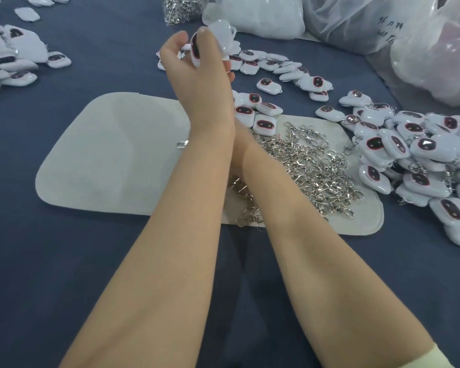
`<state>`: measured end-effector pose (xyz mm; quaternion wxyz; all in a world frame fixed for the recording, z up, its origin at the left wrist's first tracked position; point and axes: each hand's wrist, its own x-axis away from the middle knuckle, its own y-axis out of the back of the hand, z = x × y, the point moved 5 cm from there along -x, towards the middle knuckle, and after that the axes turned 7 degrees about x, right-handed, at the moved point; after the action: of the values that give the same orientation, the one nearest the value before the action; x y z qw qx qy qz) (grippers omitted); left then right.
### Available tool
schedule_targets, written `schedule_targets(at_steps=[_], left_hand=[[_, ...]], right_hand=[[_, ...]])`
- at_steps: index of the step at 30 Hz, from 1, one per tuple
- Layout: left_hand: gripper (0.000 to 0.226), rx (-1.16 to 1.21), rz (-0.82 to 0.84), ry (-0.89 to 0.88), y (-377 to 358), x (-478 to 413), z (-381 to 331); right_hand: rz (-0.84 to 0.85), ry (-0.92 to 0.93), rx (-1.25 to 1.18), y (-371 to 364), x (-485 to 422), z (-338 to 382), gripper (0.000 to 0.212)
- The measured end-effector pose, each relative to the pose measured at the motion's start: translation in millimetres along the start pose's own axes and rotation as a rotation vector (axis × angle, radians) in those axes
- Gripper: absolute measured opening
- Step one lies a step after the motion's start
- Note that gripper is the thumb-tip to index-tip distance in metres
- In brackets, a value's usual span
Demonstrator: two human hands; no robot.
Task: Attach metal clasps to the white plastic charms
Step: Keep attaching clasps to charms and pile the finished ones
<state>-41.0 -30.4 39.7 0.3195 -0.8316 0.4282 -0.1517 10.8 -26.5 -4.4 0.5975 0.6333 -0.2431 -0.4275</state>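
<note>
Progress: we see clasped charms (420, 179) heaped, many bare charms (266, 123) and clasps (311, 166) waiting.
Grip: left hand (199, 75) holds a charm (195, 50); right hand (231, 75) hidden, cannot tell.

Both arms stretched forward, forearms bare, crossed at the wrists. Left forearm (186, 208) comes in from lower left and lies on top. Right forearm (303, 221) comes from lower right and passes under the left wrist. Left hand (197, 75) is raised at the far end, fingers (207, 43) curled, pinching a white charm (195, 50) up at the tips. Right hand (230, 75) is almost fully hidden behind the left. Only a sliver of skin shows past the left hand's right edge, so its grip is unreadable. Pale sleeve cuff (433, 358) shows at the right elbow.
</note>
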Motion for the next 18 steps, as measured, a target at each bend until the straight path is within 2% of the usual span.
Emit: schedule_targets(at_steps=[1,3,7,10,12,15,18], left_hand=[[0.024,-0.011,-0.002,0.009,1.7,-1.5,2.3],[0.017,-0.035,-0.01,0.041,7.7,-2.6,10.9],[0.02,-0.104,-0.06,0.151,25.6,-1.0,38.8],[0.022,-0.115,-0.06,0.2,30.3,-4.0,48.7],[0.02,-0.137,-0.024,0.219,28.5,-4.8,52.9],[0.019,-0.18,0.046,0.239,24.4,-2.4,58.8],[0.022,-0.254,0.139,0.21,18.8,-1.0,60.9]], right_hand=[[0.069,-0.043,0.009,2.1,2.0,-6.1,0.017],[0.116,-0.271,-0.041,5.2,2.5,-31.6,0.023],[-0.099,-0.506,-0.351,15.3,15.7,-58.7,0.005],[-0.245,-0.62,-0.598,22.4,21.0,-71.3,0.008],[-0.355,-0.706,-0.88,20.1,24.0,-76.9,0.005],[-0.475,-0.758,-1.286,12.4,26.4,-77.7,0.012],[-0.491,-0.741,-1.441,8.7,26.5,-79.2,0.014]])
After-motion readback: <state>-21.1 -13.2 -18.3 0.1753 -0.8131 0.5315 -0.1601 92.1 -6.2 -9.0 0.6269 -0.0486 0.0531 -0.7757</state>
